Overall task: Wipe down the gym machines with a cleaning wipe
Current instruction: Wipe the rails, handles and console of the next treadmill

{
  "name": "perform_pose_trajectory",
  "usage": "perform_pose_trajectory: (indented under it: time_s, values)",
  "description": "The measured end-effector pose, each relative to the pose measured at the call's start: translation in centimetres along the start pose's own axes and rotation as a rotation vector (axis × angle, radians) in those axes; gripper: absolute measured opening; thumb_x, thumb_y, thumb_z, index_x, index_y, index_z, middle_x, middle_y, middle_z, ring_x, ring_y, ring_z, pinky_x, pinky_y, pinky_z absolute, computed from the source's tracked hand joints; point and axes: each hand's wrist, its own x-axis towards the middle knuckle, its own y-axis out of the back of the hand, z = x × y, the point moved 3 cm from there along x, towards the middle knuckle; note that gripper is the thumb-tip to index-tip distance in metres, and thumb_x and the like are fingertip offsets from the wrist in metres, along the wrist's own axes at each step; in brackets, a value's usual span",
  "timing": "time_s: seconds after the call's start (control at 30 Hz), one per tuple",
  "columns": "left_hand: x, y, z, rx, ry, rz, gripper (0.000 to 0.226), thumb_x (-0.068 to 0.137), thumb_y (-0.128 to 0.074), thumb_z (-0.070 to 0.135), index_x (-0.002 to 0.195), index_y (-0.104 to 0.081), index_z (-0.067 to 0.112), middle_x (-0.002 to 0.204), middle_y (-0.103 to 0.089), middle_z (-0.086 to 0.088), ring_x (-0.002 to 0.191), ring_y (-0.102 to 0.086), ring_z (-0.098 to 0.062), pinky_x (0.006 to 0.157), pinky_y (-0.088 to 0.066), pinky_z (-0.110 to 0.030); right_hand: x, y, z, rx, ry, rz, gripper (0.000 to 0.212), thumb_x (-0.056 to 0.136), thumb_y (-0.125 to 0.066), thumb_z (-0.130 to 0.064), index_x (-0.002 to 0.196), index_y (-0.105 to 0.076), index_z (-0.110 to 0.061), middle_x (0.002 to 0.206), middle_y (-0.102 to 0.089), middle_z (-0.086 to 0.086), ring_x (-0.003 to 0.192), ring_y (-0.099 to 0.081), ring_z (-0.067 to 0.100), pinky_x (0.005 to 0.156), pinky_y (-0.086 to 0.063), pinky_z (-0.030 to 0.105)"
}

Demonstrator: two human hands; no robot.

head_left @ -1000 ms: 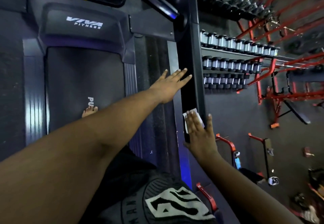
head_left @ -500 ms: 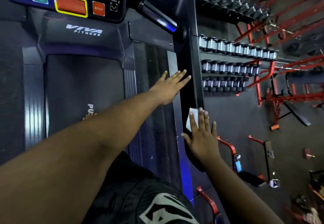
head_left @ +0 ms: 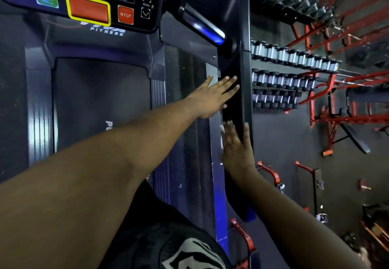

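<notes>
I stand on a dark treadmill whose black right side rail (head_left: 245, 92) runs up the middle of the view. My left hand (head_left: 212, 98) lies flat with straight fingers against the rail's inner face. Below it my right hand (head_left: 236, 145) presses flat on the same rail, fingers straight. The white wipe (head_left: 221, 128) is almost hidden under that hand; only a pale sliver shows at its left edge.
The console (head_left: 88, 7) with red and green buttons sits at top left, above the black belt (head_left: 94, 100). Beyond the rail stand dumbbell racks (head_left: 284, 83), red steel frames (head_left: 347, 100) and a black gym floor with scattered gear.
My right hand has slid the wipe along the rail, and the wipe now shows far less than before. The view has tipped up, showing more of the console. My left hand stays put.
</notes>
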Motion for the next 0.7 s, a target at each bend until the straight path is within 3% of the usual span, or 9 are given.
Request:
perform_pose_trajectory:
  time_s: [0.13, 0.23, 0.37, 0.47, 0.57, 0.7]
  values:
    - [0.1, 0.4, -1.3, 0.048, -0.062, 0.015, 0.072, 0.108, -0.039, 0.025, 0.162, 0.008, 0.022, 0.169, 0.017, -0.005, 0.157, 0.008, -0.021, 0.125, 0.003, -0.057, 4.0, 2.8, 3.7, 0.148, -0.121, 0.097, 0.075, 0.104, -0.015, -0.055, 0.161, 0.001, -0.009, 0.168, 0.011, 0.013, 0.154, 0.019, 0.029, 0.115, 0.004, 0.072]
    - [0.5, 1.4, -2.3, 0.044, -0.062, 0.081, 0.073, 0.109, -0.04, 0.021, 0.162, 0.009, 0.023, 0.17, 0.015, -0.004, 0.157, 0.008, -0.02, 0.125, 0.007, -0.051, 1.9, 1.4, 3.3, 0.418, -0.151, 0.225, 0.07, 0.107, -0.025, -0.05, 0.162, -0.005, -0.013, 0.17, 0.007, 0.009, 0.156, 0.013, 0.025, 0.119, -0.011, 0.067]
    - [1.7, 3.3, -2.8, 0.162, -0.097, 0.111, 0.072, 0.109, -0.038, 0.024, 0.161, 0.011, 0.023, 0.17, 0.014, -0.005, 0.156, 0.011, -0.021, 0.123, 0.011, -0.049, 1.8, 0.4, 4.2, 0.66, -0.22, 0.251, 0.068, 0.108, -0.032, -0.047, 0.163, -0.001, -0.022, 0.17, 0.009, 0.003, 0.157, 0.008, 0.026, 0.12, -0.013, 0.065]
    - [2.7, 4.4, -3.2, 0.259, -0.087, 0.159, 0.083, 0.103, -0.049, 0.015, 0.162, 0.009, 0.019, 0.17, 0.012, -0.007, 0.157, 0.009, -0.023, 0.126, 0.002, -0.056, 5.9, 2.4, 7.0, 0.789, -0.276, 0.276, 0.071, 0.107, -0.038, -0.042, 0.162, 0.005, -0.03, 0.17, 0.011, 0.006, 0.157, 0.004, 0.029, 0.119, -0.019, 0.065]
    - [3.2, 6.0, -3.7, 0.36, -0.044, 0.101, 0.09, 0.094, -0.043, 0.002, 0.161, 0.015, 0.016, 0.169, 0.017, -0.01, 0.156, 0.013, -0.026, 0.124, 0.006, -0.058, 7.0, 3.0, 7.7, 0.821, -0.272, 0.272, 0.074, 0.105, -0.041, -0.045, 0.162, 0.003, -0.029, 0.17, 0.012, 0.008, 0.157, 0.005, 0.031, 0.12, -0.021, 0.062]
    - [3.9, 7.7, -4.9, 0.441, -0.015, 0.081, 0.084, 0.097, -0.038, 0.008, 0.16, 0.017, 0.017, 0.168, 0.019, -0.011, 0.156, 0.015, -0.029, 0.122, 0.007, -0.062, 4.2, 1.5, 5.6, 0.558, -0.273, 0.249, 0.08, 0.103, -0.033, -0.057, 0.163, 0.001, -0.018, 0.169, 0.013, 0.012, 0.156, 0.008, 0.031, 0.121, -0.004, 0.066]
